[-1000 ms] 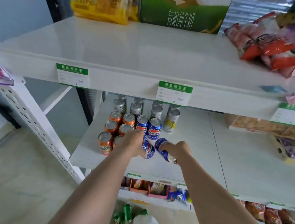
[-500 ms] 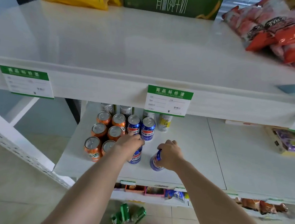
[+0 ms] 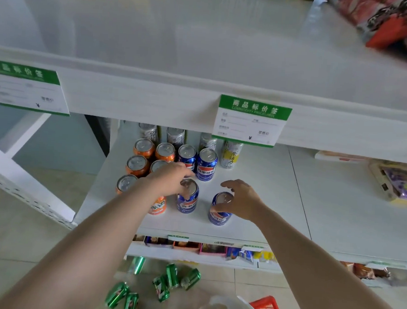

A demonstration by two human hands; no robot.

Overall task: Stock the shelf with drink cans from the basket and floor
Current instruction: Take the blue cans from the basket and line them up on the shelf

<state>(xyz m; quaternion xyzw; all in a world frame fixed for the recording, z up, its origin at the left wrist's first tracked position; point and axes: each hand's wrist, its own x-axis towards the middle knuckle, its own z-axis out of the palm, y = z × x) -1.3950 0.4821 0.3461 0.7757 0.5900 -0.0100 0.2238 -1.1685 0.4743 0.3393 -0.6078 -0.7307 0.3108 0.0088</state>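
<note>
My L hand (image 3: 171, 180) is gripping blue can (image 3: 187, 201) by rim, orange cans (image 3: 137, 166) crowding its left; R hand (image 3: 241, 200) is hanging fingers wide round 2nd can (image 3: 219, 215) on its right.

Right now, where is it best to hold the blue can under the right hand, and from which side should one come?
Hold the blue can round its side wall, coming from the right: it stands upright, the shelf is open on that side, and the second blue can stands close on its left.
</note>
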